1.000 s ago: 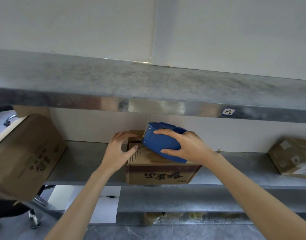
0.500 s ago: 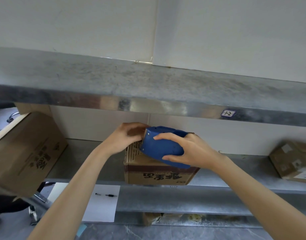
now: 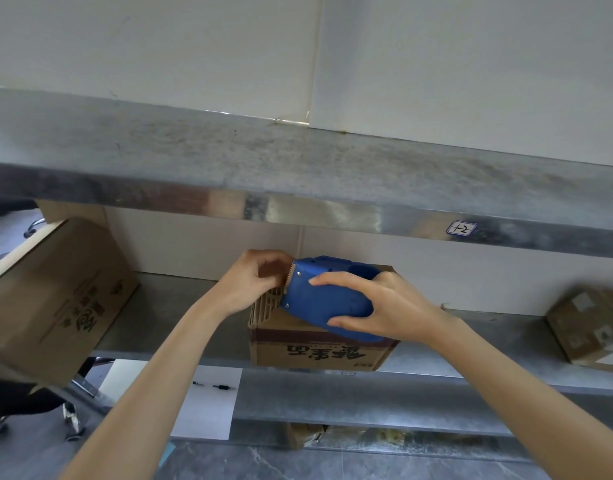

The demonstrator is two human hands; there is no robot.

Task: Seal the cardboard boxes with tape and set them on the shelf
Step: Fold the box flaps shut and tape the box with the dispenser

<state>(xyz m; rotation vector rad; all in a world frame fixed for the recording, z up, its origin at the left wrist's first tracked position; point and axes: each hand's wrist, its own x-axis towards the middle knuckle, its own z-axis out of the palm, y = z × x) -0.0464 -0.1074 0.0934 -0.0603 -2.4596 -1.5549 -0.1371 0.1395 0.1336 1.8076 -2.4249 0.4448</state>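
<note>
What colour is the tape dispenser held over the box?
Blue plastic tape dispenser; the head view shows it clearly.

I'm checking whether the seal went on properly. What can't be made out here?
- Box top seam, head view: hidden by the tape dispenser and both hands.
- Tape end: hidden under the left hand.
- Right hand palm side: hidden behind the dispenser.
- Shelf label: too small.

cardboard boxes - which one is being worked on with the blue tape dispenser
The middle box on the shelf: both hands hold the blue tape dispenser over its top. The left box and right box are untouched.
</note>
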